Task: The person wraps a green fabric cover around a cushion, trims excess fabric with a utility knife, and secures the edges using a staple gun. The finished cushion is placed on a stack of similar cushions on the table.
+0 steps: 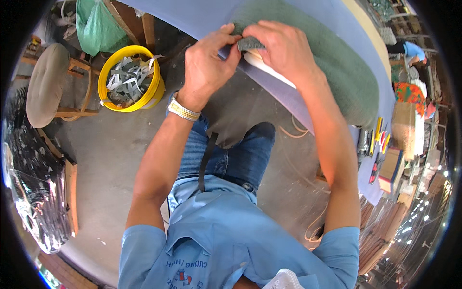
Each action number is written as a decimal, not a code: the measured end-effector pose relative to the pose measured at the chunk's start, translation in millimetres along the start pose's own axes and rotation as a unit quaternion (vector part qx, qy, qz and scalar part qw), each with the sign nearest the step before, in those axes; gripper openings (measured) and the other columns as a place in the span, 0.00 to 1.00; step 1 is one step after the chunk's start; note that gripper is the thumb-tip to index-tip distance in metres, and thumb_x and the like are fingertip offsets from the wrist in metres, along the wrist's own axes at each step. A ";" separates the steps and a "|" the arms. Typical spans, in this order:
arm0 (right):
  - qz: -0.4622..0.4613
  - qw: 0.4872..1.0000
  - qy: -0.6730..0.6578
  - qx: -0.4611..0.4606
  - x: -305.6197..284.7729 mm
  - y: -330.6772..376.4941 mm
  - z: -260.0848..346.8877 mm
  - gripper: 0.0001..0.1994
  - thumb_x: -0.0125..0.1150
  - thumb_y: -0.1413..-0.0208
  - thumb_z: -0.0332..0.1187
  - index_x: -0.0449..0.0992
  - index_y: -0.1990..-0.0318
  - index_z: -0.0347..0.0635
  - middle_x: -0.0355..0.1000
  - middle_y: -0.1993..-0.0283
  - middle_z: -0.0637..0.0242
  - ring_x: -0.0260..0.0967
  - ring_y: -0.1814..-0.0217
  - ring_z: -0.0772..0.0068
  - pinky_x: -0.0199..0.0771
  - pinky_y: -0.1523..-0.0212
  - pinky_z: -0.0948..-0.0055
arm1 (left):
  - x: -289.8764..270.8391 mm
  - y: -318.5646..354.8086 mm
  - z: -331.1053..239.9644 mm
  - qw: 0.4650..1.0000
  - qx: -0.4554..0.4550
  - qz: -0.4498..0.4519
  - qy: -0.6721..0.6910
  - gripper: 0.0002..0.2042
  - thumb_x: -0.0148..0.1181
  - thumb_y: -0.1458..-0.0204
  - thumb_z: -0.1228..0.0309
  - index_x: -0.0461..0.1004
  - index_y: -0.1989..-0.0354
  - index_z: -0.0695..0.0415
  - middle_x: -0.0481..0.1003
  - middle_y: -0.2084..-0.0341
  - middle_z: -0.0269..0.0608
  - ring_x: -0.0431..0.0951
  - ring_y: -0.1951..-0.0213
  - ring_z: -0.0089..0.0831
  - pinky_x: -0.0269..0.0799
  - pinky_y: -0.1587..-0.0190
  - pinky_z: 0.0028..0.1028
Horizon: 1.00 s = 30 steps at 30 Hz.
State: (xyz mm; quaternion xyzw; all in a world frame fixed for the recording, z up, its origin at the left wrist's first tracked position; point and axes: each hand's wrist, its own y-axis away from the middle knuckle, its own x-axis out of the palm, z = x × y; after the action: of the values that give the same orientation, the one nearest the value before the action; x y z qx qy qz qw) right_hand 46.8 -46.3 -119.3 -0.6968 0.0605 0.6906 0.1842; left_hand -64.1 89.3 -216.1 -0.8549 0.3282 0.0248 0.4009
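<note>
Head view, looking down over a blue shirt and jeans toward a counter (pixel 202 17) covered in pale purple cloth. Both hands at the counter's near edge, on a small grey fabric piece (pixel 250 43). Left hand (pixel 207 65) with its grip pressed together, thumb and forefinger pinching the left end of the fabric piece; a metal watch (pixel 183 110) on that wrist. Right hand (pixel 284 48) laid over the fabric piece's right end, fingers curled down on it, grip closed around it. Fabric piece right at the counter edge, touching a large green cloth (pixel 337 67) spread over the counter behind the right hand. Just under the fabric piece, a white strip (pixel 269 72) along the counter's edge. Down on the floor, left of the counter, a yellow bucket (pixel 154 91) full of grey scraps; further left of it, a round padded stool (pixel 45 84). Along the counter's right end, a row of small tools (pixel 378 139), too small to tell apart.
</note>
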 end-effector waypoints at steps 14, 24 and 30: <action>-0.061 0.970 -0.236 -0.009 -34.6 12.7 -8.6 0.08 0.69 0.48 0.31 0.82 0.61 0.40 0.82 0.60 0.51 0.79 0.55 0.43 0.78 0.54 0.51 | -23.3 -57.7 -38.2 0.962 0.058 0.195 -0.184 0.12 0.74 0.56 0.71 0.84 0.63 0.61 0.84 0.69 0.52 0.87 0.67 0.44 0.82 0.60 0.37; -0.120 0.984 -0.132 0.009 3.4 -12.5 -23.6 0.07 0.63 0.44 0.33 0.81 0.63 0.39 0.80 0.65 0.49 0.77 0.60 0.41 0.76 0.58 0.48 | -28.3 -57.7 -7.9 0.947 0.069 0.226 -0.219 0.17 0.74 0.49 0.61 0.84 0.55 0.58 0.87 0.64 0.44 0.89 0.61 0.34 0.83 0.53 0.30; -0.134 0.980 -0.132 -0.058 13.0 4.0 -31.0 0.09 0.66 0.45 0.34 0.81 0.60 0.41 0.80 0.62 0.56 0.77 0.57 0.48 0.77 0.56 0.53 | -15.5 -57.3 -45.5 0.970 0.065 0.180 -0.149 0.09 0.72 0.54 0.71 0.85 0.64 0.60 0.84 0.72 0.49 0.87 0.69 0.42 0.81 0.64 0.32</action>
State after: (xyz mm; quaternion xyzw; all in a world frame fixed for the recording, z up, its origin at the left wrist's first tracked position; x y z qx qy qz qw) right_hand 75.1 -58.3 -133.5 -0.6106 -0.0987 0.7479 0.2411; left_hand -53.0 92.3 -142.2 -0.7408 0.4136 0.2026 0.4889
